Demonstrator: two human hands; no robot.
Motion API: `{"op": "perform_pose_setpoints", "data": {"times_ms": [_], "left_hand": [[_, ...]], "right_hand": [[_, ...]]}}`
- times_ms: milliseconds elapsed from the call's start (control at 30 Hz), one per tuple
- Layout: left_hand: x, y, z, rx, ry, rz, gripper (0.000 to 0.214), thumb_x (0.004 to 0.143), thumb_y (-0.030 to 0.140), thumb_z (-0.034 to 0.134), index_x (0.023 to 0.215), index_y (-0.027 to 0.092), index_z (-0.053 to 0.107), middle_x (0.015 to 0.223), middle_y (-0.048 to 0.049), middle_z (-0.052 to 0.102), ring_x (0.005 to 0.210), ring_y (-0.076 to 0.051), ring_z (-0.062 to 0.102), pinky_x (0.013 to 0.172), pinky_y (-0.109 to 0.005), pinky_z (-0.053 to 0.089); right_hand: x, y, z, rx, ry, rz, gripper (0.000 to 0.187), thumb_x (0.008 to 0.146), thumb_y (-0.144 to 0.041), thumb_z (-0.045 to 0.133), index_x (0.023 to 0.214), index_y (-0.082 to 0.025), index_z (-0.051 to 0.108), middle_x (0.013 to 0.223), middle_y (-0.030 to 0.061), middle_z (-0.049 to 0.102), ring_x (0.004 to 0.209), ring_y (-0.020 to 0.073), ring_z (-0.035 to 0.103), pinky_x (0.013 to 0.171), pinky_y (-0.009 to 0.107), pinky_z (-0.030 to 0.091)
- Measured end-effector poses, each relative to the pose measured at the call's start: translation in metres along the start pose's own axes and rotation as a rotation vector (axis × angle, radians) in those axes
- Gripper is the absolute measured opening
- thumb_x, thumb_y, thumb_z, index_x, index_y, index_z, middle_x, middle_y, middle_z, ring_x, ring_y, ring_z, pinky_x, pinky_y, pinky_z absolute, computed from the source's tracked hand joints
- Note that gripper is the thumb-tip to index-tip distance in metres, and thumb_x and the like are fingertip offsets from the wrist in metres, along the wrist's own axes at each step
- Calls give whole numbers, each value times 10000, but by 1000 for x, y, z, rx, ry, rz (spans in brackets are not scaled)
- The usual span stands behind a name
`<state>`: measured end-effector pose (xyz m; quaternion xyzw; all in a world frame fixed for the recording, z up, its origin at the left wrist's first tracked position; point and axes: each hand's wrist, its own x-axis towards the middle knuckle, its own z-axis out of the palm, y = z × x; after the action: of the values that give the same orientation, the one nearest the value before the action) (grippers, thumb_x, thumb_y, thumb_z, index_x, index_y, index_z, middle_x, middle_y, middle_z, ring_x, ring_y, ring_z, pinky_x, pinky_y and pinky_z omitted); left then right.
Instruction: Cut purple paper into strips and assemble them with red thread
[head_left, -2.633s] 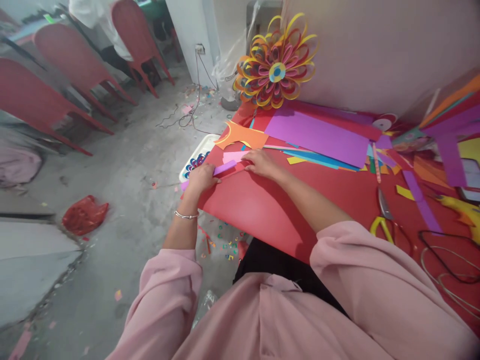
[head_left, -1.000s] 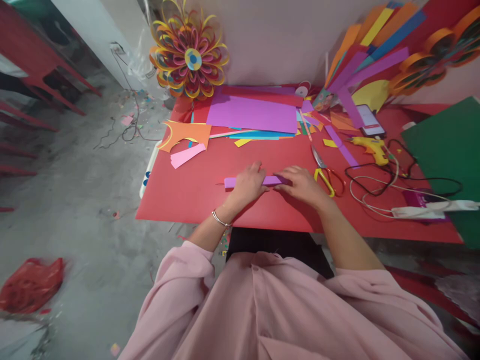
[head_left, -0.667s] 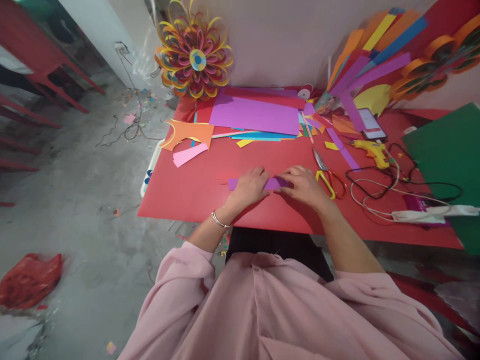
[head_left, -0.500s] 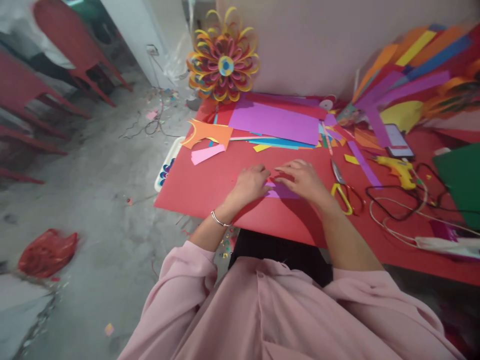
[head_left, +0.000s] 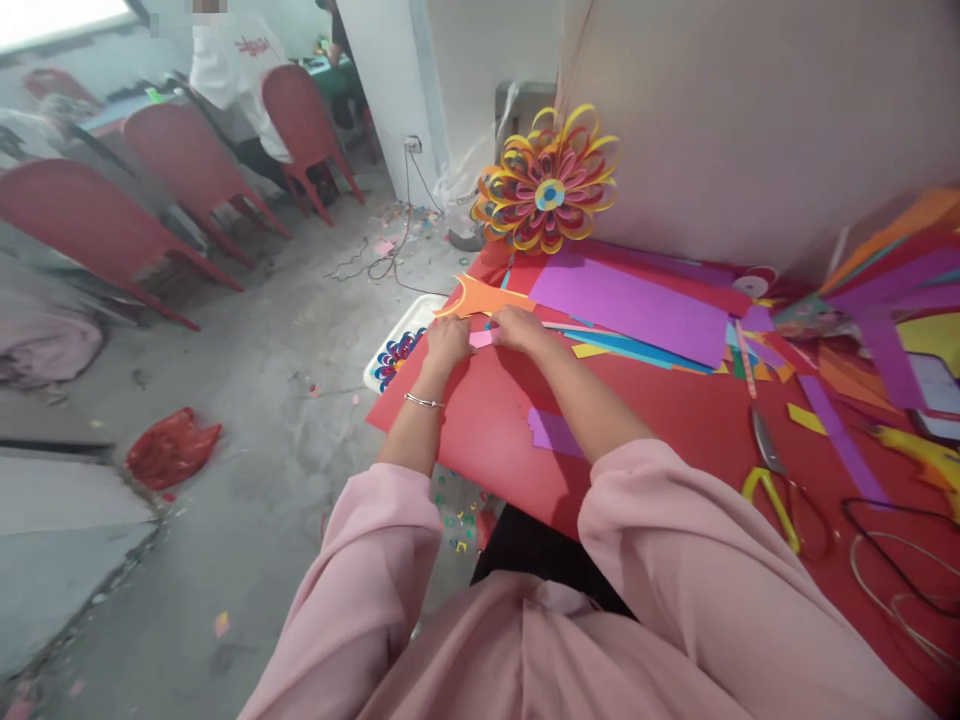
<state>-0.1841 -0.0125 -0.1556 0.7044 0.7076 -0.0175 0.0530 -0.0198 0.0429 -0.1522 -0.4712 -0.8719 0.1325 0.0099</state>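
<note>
Both my hands reach to the far left corner of the red sheet (head_left: pixel 675 420) that covers the table. My left hand (head_left: pixel 445 340) and my right hand (head_left: pixel 516 327) close on the two ends of a pink paper piece (head_left: pixel 481 338), of which only a small bit shows between them. A folded purple paper strip (head_left: pixel 553 433) lies flat on the red sheet under my right forearm, held by neither hand. An orange cut-out (head_left: pixel 480 297) lies just beyond my fingers.
A large purple sheet (head_left: pixel 626 308) lies over blue strips behind my hands. A paper flower (head_left: pixel 546 191) leans on the wall. Yellow-handled scissors (head_left: pixel 769 470), a glue gun (head_left: pixel 922 452) and cables lie at right. Red chairs (head_left: pixel 97 230) and a person in white (head_left: pixel 240 70) are at far left.
My hands have left the purple strip lying folded on the red sheet and moved left and away to the pink paper piece. The view has swung left.
</note>
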Motion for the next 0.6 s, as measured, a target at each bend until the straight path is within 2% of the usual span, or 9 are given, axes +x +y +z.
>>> {"op": "perform_pose_setpoints", "data": {"times_ms": [167,367,467,533,600], "left_hand": [[6,1,5,7,-25,-40,417,846,386,786,1207,180,742,1273,-211,718,1259,-380,637,1048,-483,490],[-11,6,-6,-52,-5,-24,297,896,305,689,1167,198,749,1268,-182,733,1223,-339,664,965,-400,514],[-29,20,-17,-61,-10,20,261,941,262,596,1151,208,742,1163,-145,770,1115,-305,706,872,-366,525],[-39,42,-22,-112,24,108,250,926,242,603,1137,215,733,1132,-116,778,1080,-287,710,844,-354,521],[-46,74,-22,-222,49,257,259,916,257,635,1159,230,718,1116,-83,786,1064,-268,707,858,-343,519]], "right_hand": [[9,7,0,-36,-62,11,313,828,-276,786,1138,-241,813,1168,110,793,1079,295,711,854,334,541],[-8,-4,-6,-72,2,-60,234,912,-307,736,1110,-228,830,1258,188,732,1217,385,614,953,451,521],[-37,7,-14,-57,48,-63,226,939,-292,706,1122,-229,823,1229,157,747,1246,352,571,954,404,483],[-69,31,-20,-29,68,-4,236,942,-294,698,1139,-233,813,1144,124,771,1147,319,612,896,378,465],[-113,66,-23,68,71,43,214,912,-318,729,1085,-225,815,1028,71,784,973,268,650,803,344,440]]}}
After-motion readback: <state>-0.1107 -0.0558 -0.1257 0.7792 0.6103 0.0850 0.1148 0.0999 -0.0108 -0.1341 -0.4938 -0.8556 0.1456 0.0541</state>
